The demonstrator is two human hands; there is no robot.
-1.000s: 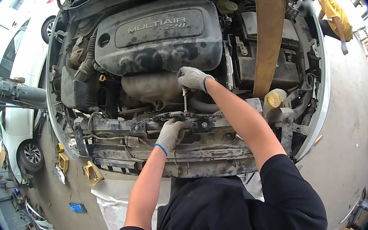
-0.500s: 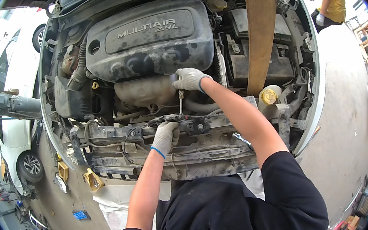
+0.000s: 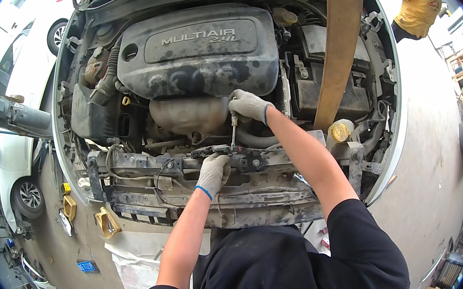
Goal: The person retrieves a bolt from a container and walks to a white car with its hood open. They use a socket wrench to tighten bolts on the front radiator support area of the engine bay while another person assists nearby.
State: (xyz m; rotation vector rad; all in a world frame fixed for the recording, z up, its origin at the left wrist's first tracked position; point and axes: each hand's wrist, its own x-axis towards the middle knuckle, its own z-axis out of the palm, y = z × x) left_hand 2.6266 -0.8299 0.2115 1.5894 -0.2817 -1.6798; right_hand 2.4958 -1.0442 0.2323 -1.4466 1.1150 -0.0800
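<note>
My left hand [image 3: 213,171], in a white knit glove with a blue cuff, is closed on a dark latch assembly [image 3: 210,151] at the middle of the front crossmember [image 3: 284,152]. My right hand [image 3: 249,106], gloved the same way, grips the top of a long-shafted hand tool [image 3: 234,131]. The tool stands nearly upright, its lower end at the crossmember just right of my left fingers. My glove hides its upper end, and I cannot make out its tip. Behind my hands lie a brownish metal heat shield [image 3: 187,115] and the black engine cover [image 3: 197,50].
A tan strap-like bar [image 3: 340,39] crosses the battery side of the bay. A yellow-capped reservoir [image 3: 338,131] stands at the right. Yellow frame-like parts [image 3: 106,222] and a blue plate [image 3: 87,266] lie on the floor. A person in yellow [image 3: 417,3] stands at the far right.
The whole view has shifted slightly, so the car sits a little further right and lower. Both hands keep their holds. The person in yellow has turned and changed posture.
</note>
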